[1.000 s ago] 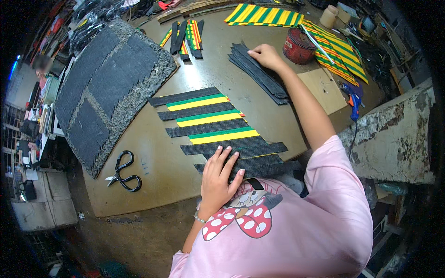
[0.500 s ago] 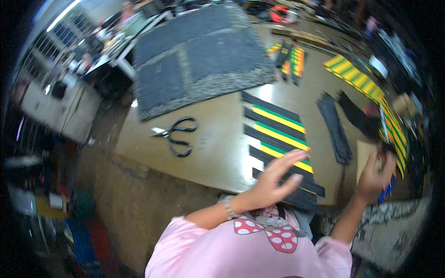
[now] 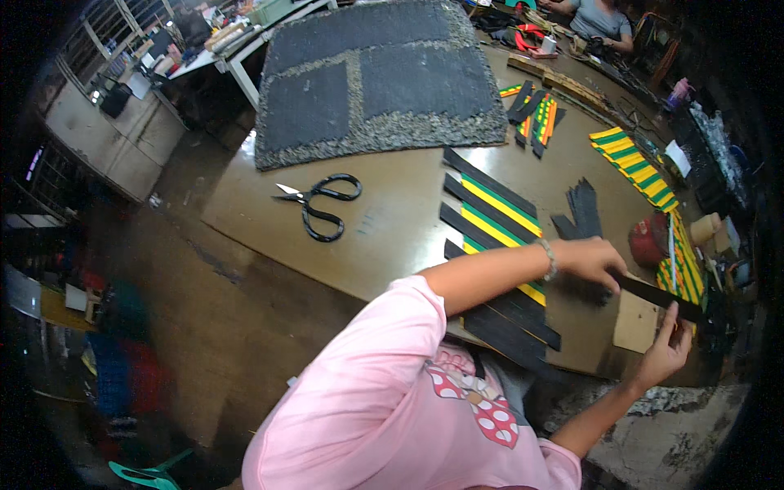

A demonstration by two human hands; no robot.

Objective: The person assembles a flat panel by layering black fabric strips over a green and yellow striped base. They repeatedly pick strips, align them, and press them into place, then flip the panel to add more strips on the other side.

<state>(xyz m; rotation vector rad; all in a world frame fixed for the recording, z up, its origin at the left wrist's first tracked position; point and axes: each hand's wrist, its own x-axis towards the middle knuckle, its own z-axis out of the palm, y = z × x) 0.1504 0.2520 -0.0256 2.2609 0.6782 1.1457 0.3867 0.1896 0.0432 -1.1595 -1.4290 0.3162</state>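
1. The left hand [image 3: 590, 260] pinches one end of a long black strip [image 3: 653, 295], near 3 o'clock in the view.
2. The right hand [image 3: 665, 353] pinches it near the other end.
3. More black strips [image 3: 585, 208] lie at the left hand's 12 o'clock.
4. Scissors [image 3: 305, 198] (with big black loops) lie at 10 o'clock.

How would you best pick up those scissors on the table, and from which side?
Probably by the black handle loops, coming from the right: the scissors lie with their loops spread that way, and the pointed blades face left.
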